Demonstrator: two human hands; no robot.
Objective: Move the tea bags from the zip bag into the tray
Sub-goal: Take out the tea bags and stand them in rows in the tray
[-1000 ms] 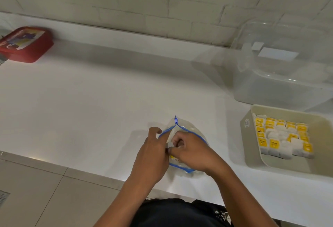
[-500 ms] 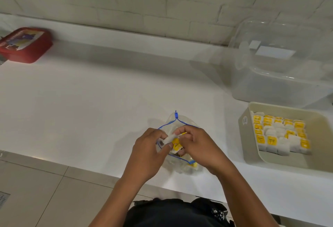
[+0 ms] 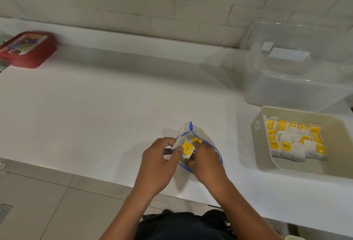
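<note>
Far left on the white desk [image 3: 95, 106]: flat red plastic box with a printed lid [image 3: 26, 49], well apart from everything else. Near the front edge, centre: clear zip bag with blue seal and blue slider [image 3: 191, 131], mouth open, standing on the desk. My left hand [image 3: 158, 165] is at the bag's left rim, fingers curled, thumb and fingertips pinching one white tea bag with a square yellow tag [image 3: 187, 149], just above the opening. My right hand [image 3: 206, 161] is partly inside the bag, fingers curled downward; can't tell what that grip has hold of. Another yellow tag [image 3: 196, 140] shows inside the bag. Right: beige rectangular plastic tray [image 3: 257, 140], with rows of yellow-tagged tea bags [image 3: 294, 140] filling its left part. Behind it, a clear lidded plastic storage bin [image 3: 298, 71] against the white brick wall [image 3: 172, 1].
</note>
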